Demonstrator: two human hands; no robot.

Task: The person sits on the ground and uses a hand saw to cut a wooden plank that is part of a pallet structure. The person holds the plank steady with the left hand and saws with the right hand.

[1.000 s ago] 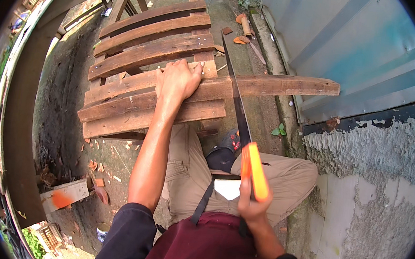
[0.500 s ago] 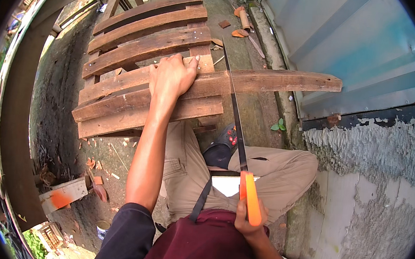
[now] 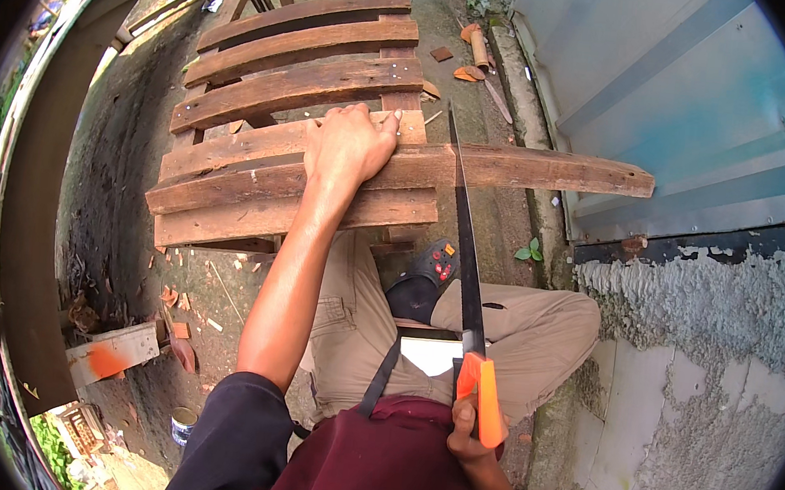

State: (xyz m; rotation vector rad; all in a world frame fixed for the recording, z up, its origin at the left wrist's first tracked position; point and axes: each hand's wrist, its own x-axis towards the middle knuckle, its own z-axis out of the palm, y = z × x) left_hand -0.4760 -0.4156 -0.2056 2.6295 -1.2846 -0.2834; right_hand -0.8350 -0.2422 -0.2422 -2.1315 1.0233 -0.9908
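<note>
A long brown wooden plank (image 3: 558, 171) lies across a slatted wooden pallet (image 3: 300, 69), its right part jutting past the slats. My left hand (image 3: 350, 143) bears down on the plank, its fingers bent over the far side and the thumb to the right. In my right hand (image 3: 471, 431) is the orange handle of a handsaw (image 3: 469, 261), close to my lap. The dark blade points away from me and crosses the plank just right of the slats. Part of my right hand is hidden behind the handle.
A blue-grey corrugated metal sheet (image 3: 675, 111) stands at the right, above a peeling wall (image 3: 688, 280). My crossed legs (image 3: 521, 326) are under the saw. A small can (image 3: 183, 425) and a board with orange paint (image 3: 112, 356) lie at the lower left.
My right hand and the saw have drawn back slightly toward me, the blade still across the plank. The whole view has shifted a little; my left hand keeps its hold.
</note>
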